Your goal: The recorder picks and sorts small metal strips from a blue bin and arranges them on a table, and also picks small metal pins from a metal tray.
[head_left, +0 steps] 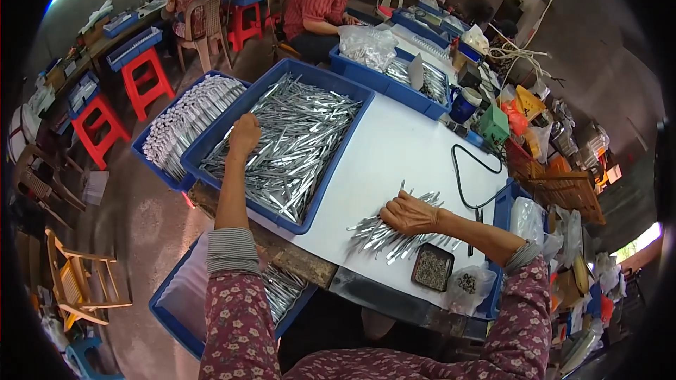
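My left hand (244, 134) reaches into a big blue tray (320, 190) heaped with several thin silvery metal strips (296, 144), its fingers curled down among them. My right hand (408, 214) rests palm down on a loose pile of the same silvery strips (384, 239) lying on the white tabletop (394, 148). Whether the left hand grips any strips is hidden by the hand itself. Both forearms come from sleeves of a dark red flowered garment.
A second blue tray of wrapped strips (184, 123) stands left of the big one, and another (176, 313) sits low by my lap. A small black dish of tiny parts (432, 268), a black cable (465, 176) and a plastic bag (470, 286) lie near my right hand. A person in a red shirt (318, 3) sits across the table.
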`<act>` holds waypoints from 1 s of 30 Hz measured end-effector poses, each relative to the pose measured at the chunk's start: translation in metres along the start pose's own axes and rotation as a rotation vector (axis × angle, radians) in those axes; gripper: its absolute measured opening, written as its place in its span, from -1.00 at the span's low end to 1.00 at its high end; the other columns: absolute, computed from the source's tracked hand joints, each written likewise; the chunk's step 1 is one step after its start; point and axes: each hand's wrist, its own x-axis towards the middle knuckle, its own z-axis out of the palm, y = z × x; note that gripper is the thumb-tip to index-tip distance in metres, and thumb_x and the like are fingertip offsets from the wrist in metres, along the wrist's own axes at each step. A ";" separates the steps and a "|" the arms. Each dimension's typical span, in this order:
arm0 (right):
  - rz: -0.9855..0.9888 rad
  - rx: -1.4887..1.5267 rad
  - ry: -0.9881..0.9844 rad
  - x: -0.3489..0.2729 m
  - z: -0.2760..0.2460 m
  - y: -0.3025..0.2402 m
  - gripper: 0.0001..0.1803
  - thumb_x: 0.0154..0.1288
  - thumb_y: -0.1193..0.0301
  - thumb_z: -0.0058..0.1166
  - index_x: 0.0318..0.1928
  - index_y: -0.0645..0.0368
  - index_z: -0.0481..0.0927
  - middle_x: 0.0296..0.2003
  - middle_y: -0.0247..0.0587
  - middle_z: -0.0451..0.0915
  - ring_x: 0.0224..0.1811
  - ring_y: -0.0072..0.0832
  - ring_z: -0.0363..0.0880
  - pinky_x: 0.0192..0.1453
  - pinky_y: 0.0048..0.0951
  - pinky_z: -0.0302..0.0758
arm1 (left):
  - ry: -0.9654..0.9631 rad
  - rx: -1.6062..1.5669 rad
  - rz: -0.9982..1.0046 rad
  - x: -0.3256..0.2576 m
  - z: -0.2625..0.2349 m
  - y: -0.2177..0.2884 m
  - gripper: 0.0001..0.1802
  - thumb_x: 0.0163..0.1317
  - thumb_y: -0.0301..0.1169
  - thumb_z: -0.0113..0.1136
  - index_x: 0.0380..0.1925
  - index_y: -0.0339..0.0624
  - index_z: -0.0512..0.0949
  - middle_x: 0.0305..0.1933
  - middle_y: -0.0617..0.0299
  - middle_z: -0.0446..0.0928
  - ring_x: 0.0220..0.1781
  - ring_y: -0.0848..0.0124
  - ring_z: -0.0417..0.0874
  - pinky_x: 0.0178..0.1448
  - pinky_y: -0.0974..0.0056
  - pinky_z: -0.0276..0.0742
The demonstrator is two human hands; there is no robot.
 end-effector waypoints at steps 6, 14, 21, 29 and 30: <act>-0.016 0.057 -0.067 0.002 -0.001 0.010 -0.89 0.18 0.42 -0.19 -0.34 0.19 0.29 -0.57 -0.25 0.34 -0.51 -0.39 0.40 -0.33 -0.36 0.32 | 0.006 0.102 0.095 -0.003 -0.002 0.000 -0.83 -0.05 -0.49 -0.05 -0.41 -0.20 0.48 -0.31 -0.08 0.53 -0.18 0.00 0.53 -0.10 0.03 0.40; -0.032 -0.068 -0.109 0.006 0.004 0.020 -0.86 0.17 0.41 -0.15 -0.25 0.13 0.32 -0.48 -0.28 0.39 -0.40 -0.42 0.46 -0.24 -0.38 0.35 | 0.023 0.129 0.135 -0.006 0.000 -0.006 -0.80 -0.08 -0.56 -0.10 -0.39 -0.31 0.45 -0.42 -0.11 0.51 -0.39 0.09 0.59 -0.26 0.13 0.46; 0.053 0.003 -0.075 0.006 0.005 0.026 -0.83 0.18 0.43 -0.15 -0.18 0.05 0.33 -0.38 -0.31 0.41 -0.28 -0.45 0.44 -0.11 -0.37 0.32 | 0.013 0.167 0.121 -0.007 -0.002 0.007 -0.78 -0.08 -0.53 -0.05 -0.36 -0.28 0.49 -0.31 -0.14 0.53 -0.19 0.00 0.55 -0.10 0.11 0.42; 0.191 -0.060 -0.114 -0.012 0.015 0.036 -0.78 0.20 0.46 -0.14 -0.11 0.00 0.34 -0.30 -0.33 0.41 -0.16 -0.44 0.44 0.17 -0.10 0.25 | -0.017 0.210 0.131 -0.007 -0.001 0.004 -0.79 -0.04 -0.50 -0.04 -0.35 -0.20 0.49 -0.24 -0.07 0.53 -0.12 0.02 0.53 -0.06 0.06 0.40; 0.206 -0.075 -0.110 -0.014 0.016 0.038 -0.77 0.19 0.46 -0.12 -0.11 0.00 0.34 -0.28 -0.33 0.41 -0.13 -0.43 0.44 0.20 -0.07 0.23 | -0.031 0.214 0.132 -0.008 0.000 0.006 -0.79 -0.03 -0.50 -0.04 -0.35 -0.20 0.49 -0.23 -0.08 0.53 -0.11 0.02 0.53 -0.05 0.06 0.40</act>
